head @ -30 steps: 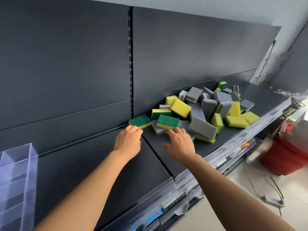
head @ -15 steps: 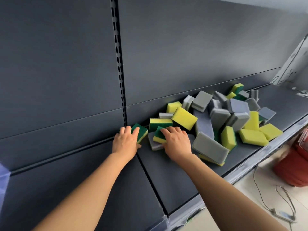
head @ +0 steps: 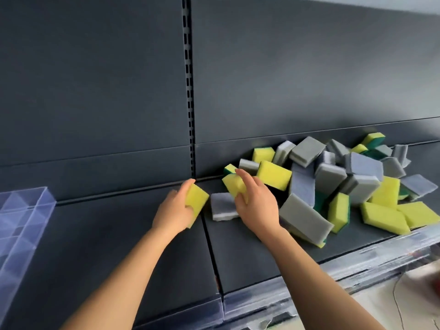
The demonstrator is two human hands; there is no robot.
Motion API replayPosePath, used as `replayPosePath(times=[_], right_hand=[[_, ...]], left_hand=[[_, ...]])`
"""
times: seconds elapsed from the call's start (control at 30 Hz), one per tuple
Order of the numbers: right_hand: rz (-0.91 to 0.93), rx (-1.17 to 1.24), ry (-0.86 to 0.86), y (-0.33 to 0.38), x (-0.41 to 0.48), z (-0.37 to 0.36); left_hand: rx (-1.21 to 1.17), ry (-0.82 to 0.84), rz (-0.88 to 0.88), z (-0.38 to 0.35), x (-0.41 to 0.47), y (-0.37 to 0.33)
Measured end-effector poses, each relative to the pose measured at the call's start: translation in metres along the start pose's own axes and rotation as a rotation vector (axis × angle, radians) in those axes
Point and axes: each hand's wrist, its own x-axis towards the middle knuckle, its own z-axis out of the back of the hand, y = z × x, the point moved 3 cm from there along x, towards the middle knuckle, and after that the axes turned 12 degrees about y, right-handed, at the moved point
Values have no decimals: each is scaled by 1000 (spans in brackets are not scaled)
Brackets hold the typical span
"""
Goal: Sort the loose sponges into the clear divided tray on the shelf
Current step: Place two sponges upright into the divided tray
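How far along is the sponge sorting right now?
Barely started. Done: nothing visible; the part of the clear divided tray in view looks empty. In hand: the left hand grips one yellow sponge and the right hand grips another yellow sponge. Left: the big pile of grey and yellow-green sponges on the shelf.

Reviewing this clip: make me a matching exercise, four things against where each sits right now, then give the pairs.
Things:
1. left hand
2. right hand
3. clear divided tray
4. grey sponge

Places or states:
A. far left on the shelf
B. lying flat between the two hands
C. holding a yellow sponge at the pile's edge
D. holding a yellow sponge left of the shelf seam

Pairs: 1-D, 2-C, 3-A, 4-B
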Motion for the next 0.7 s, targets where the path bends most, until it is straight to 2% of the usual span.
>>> replayPosePath(times=[0.13,0.27,0.4,0.53,0.7], right_hand=[[47,166,-45,10,-8,0],[130,348,-45,28,-17,-7],[185,428,-23,51,-24,-22],[222,509,74,85,-29,-40],[269,566,129,128,-35,-59]], left_hand=[[-406,-46,42,1,-37,12],[-790,-103,-1,-3,-69,22],[-895,-250,-25,2,-99,38],[-932,-372,-22,13,-131,64],[-949,-438,-8,32,-168,94]])
